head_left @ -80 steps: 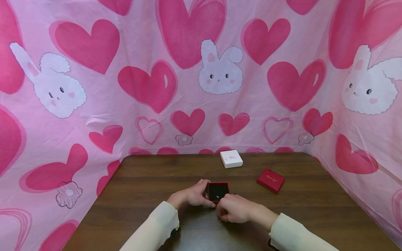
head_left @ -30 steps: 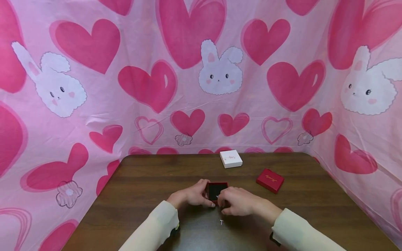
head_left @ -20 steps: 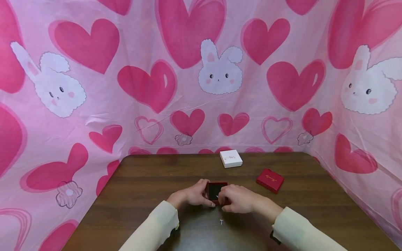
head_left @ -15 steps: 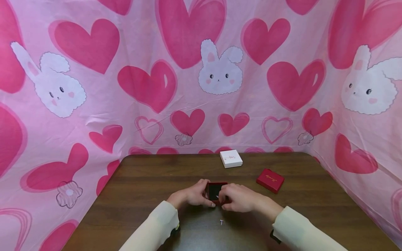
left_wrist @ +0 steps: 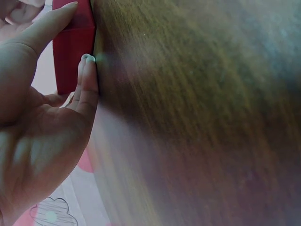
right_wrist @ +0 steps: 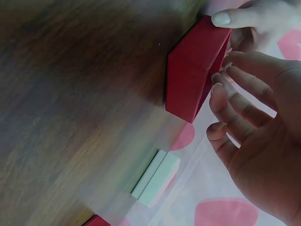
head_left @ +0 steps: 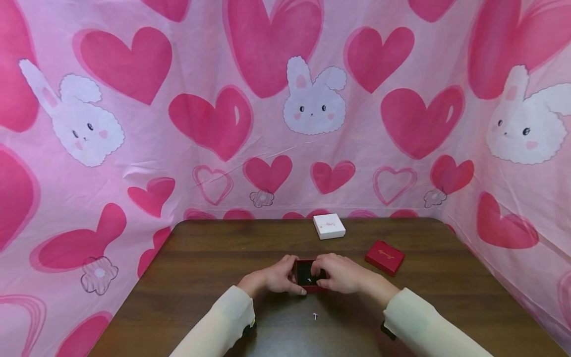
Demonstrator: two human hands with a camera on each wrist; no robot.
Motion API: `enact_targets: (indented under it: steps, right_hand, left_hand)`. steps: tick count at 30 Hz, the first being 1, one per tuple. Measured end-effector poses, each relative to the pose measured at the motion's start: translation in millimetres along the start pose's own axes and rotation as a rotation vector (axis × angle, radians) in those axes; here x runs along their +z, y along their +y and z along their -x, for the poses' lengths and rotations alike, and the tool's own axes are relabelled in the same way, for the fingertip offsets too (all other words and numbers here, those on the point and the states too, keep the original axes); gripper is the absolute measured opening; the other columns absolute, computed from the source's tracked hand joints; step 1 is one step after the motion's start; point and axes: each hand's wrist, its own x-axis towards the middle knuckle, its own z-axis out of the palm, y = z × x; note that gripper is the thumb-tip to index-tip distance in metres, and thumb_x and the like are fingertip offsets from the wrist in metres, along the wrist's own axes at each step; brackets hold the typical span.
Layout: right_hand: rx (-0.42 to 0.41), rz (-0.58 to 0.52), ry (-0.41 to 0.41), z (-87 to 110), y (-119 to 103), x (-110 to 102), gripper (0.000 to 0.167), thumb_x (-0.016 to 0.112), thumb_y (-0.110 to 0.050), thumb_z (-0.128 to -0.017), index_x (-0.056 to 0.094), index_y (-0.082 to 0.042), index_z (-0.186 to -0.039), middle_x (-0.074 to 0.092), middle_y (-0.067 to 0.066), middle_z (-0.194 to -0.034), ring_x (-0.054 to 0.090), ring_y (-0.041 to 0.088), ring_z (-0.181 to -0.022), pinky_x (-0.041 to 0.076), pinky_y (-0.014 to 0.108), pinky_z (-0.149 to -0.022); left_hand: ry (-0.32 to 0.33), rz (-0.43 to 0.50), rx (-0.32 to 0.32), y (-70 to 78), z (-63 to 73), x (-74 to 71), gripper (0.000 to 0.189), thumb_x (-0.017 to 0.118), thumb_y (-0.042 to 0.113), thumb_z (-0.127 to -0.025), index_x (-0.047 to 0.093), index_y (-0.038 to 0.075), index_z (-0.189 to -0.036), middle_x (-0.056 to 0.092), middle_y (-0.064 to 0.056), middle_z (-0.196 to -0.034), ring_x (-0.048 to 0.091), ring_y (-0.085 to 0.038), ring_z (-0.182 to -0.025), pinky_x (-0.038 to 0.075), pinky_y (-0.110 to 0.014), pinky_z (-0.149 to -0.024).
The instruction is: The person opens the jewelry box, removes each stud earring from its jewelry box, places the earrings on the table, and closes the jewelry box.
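My left hand (head_left: 280,276) grips a small red jewelry box (head_left: 311,289) by its left side, thumb at the front and fingers behind. The box is topless and holds a black insert (head_left: 303,270). A tiny silvery piece (head_left: 310,280), like an earring, sits in the insert. My right hand (head_left: 342,273) reaches over the right side of the box, its fingertips at the insert. In the right wrist view the right fingers (right_wrist: 223,106) are loosely bent and spread, with no held thing visible. A small silvery stud (head_left: 314,316) lies on the table in front of the box.
Behind on the wooden table (head_left: 223,238) lies a white box (head_left: 329,226). To the right of my hands lies a red lid (head_left: 384,257) with gold lettering. A pink cloth (head_left: 267,139) with hearts and rabbits hangs around the table's far edge and sides.
My right hand leaves the small stud on the table and moves up over the right side of the box, lately a little farther back. My left hand stays on the box.
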Motion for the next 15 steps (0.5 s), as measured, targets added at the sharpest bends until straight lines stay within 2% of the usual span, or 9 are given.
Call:
enact_targets:
  steps: [5, 7, 12, 15]
  right_hand:
    - [0.001, 0.017, 0.026, -4.9, 4.2, 0.1, 0.02, 0.078, -0.012, -0.088, 0.073, -0.01, -0.108, 0.067, -0.002, -0.1, 0.06, 0.017, -0.089, 0.055, 0.042, -0.081]
    - [0.013, 0.009, 0.021, -6.5, 5.3, 0.8, 0.021, 0.078, -0.012, -0.088, 0.073, -0.01, -0.108, 0.067, -0.002, -0.101, 0.061, 0.017, -0.09, 0.055, 0.043, -0.083]
    - [0.036, -0.004, 0.015, -9.9, 8.4, 5.0, 0.022, 0.079, -0.011, -0.087, 0.074, -0.009, -0.108, 0.07, 0.0, -0.1, 0.062, 0.018, -0.09, 0.055, 0.045, -0.083]
    - [0.057, -0.026, 0.002, -10.5, 10.4, 6.6, 0.022, 0.079, -0.012, -0.088, 0.074, -0.01, -0.108, 0.071, 0.001, -0.1, 0.063, 0.02, -0.091, 0.055, 0.046, -0.085]
  left_hand:
    - [-0.01, -0.01, 0.013, 1.3, -0.6, -1.5, 0.069, 0.087, 0.03, -0.083, 0.045, 0.005, -0.132, 0.045, -0.006, -0.115, 0.051, -0.018, -0.1, 0.047, -0.034, -0.089]
    - [-0.012, -0.022, 0.001, -2.8, -2.8, -0.8, 0.068, 0.086, 0.033, -0.083, 0.045, 0.009, -0.131, 0.045, -0.004, -0.115, 0.051, -0.017, -0.1, 0.047, -0.034, -0.09]
    - [-0.001, -0.005, -0.041, -3.5, -2.1, 1.4, 0.063, 0.087, 0.03, -0.083, 0.047, 0.015, -0.128, 0.045, -0.003, -0.115, 0.05, -0.018, -0.101, 0.046, -0.033, -0.09]
    - [-0.001, 0.0, -0.026, -0.1, 0.2, 1.1, 0.062, 0.087, 0.027, -0.083, 0.047, 0.013, -0.127, 0.045, -0.004, -0.115, 0.05, -0.019, -0.101, 0.045, -0.033, -0.088]
